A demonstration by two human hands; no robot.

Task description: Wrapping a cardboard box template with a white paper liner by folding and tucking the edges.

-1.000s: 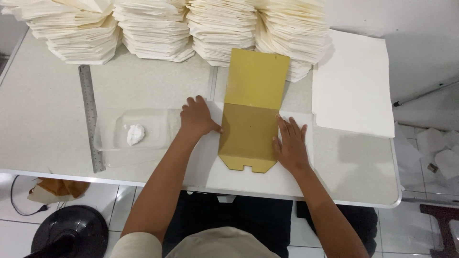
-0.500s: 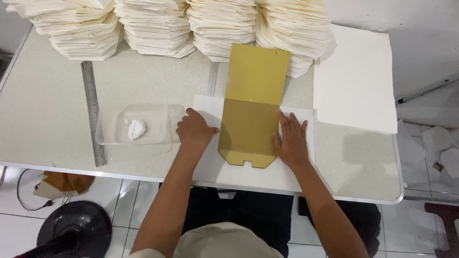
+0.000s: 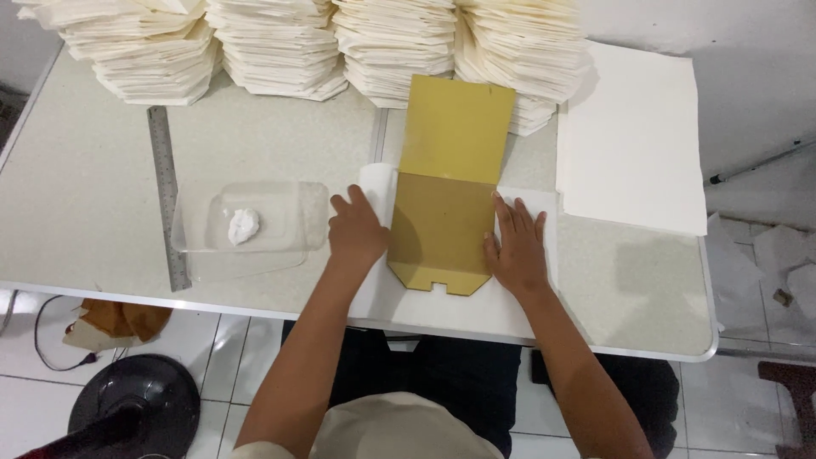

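Yellow card template flat on white sheet

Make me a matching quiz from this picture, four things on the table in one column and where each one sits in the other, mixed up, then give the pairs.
Things:
1. metal ruler
2. yellow card template
3. clear plastic tray
4. stacks of folded cream paper

Places:
A. between the left hand and right hand
B. along the far edge of the table
C. furthest left, lying lengthwise
D. just left of the left hand, holding a white lump

Pairs: 1-C, 2-A, 3-D, 4-B
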